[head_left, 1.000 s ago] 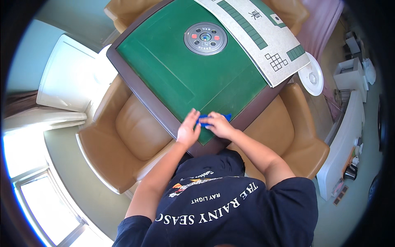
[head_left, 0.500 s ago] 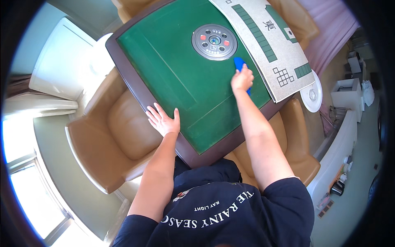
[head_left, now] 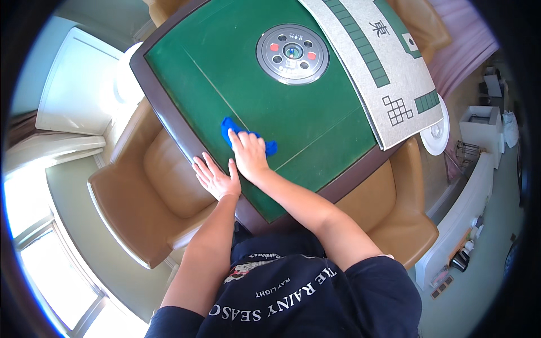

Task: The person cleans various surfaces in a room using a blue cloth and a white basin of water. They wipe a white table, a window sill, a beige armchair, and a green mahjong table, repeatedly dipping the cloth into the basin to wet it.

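Under my right hand a bunched blue cloth is pressed onto the green felt of a mahjong table, toward its left side. The fingers curl over the cloth, which sticks out on both sides. My left hand rests on the table's brown rim at the near left, fingers spread and holding nothing. The two hands lie close together. A round grey control disc with red and dark buttons sits in the middle of the felt. Along the right side lies a pale printed mat, doubled over.
Tan armchairs stand at the left and near right against the table. A small white side tray juts out beyond the mat. White furniture is at the far left, and a black kettle stands at the right.
My right hand has swept the blue cloth from beside the mat leftward and nearer across the felt, ending beside my left hand. My left hand stays on the rim.
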A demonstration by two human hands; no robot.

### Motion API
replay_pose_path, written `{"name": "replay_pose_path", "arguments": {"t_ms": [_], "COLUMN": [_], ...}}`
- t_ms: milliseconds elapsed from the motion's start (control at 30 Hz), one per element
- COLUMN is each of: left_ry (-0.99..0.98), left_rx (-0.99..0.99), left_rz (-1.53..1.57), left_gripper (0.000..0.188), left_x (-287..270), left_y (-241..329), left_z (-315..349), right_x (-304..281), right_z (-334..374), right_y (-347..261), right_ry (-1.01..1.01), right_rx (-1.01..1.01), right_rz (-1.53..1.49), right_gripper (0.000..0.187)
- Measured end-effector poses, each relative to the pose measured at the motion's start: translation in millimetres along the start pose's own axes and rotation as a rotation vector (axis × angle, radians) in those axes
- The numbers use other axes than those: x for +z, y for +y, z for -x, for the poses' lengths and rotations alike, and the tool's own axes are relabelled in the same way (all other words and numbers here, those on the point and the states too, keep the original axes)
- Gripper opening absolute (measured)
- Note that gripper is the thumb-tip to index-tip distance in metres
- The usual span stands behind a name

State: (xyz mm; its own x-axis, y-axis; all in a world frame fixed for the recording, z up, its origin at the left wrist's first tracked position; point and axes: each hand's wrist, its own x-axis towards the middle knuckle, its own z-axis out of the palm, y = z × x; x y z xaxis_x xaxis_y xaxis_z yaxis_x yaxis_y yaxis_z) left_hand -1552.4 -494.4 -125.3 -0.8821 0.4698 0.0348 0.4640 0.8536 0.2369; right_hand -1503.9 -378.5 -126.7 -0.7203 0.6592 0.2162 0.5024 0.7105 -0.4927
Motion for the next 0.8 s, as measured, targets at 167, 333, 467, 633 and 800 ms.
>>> {"name": "replay_pose_path", "arguments": {"t_ms": [167, 333, 467, 633, 800], "left_ry": [-0.046, -0.078, -0.115, -0.114, -0.125], "left_rx": [-0.042, -0.035, -0.045, -0.025, -0.027], "left_rz": [-0.01, 0.005, 0.02, 0.053, 0.076], "left_gripper": [0.086, 0.088, 0.09, 0.089, 0.089], "left_x": [-6.7, -9.1, -13.2, -15.7, -17.1], "left_y": [1.4, 7.2, 6.4, 3.0, 0.9], "left_z": [0.1, -1.6, 0.3, -0.4, -1.7], "right_x": [-46.9, -76.0, -56.8, 11.9, 36.1], "right_z": [-88.9, -204.7, -239.4, -225.7, -171.7], "right_y": [56.4, 209.4, 228.9, 128.5, 60.5], "right_ry": [0.123, 0.511, 0.404, 0.233, 0.246], "right_rx": [0.066, 0.159, 0.583, 0.18, -0.021], "right_rz": [-0.117, 0.219, 0.337, 0.25, 0.167], "right_gripper": [0.042, 0.046, 0.046, 0.042, 0.049]}}
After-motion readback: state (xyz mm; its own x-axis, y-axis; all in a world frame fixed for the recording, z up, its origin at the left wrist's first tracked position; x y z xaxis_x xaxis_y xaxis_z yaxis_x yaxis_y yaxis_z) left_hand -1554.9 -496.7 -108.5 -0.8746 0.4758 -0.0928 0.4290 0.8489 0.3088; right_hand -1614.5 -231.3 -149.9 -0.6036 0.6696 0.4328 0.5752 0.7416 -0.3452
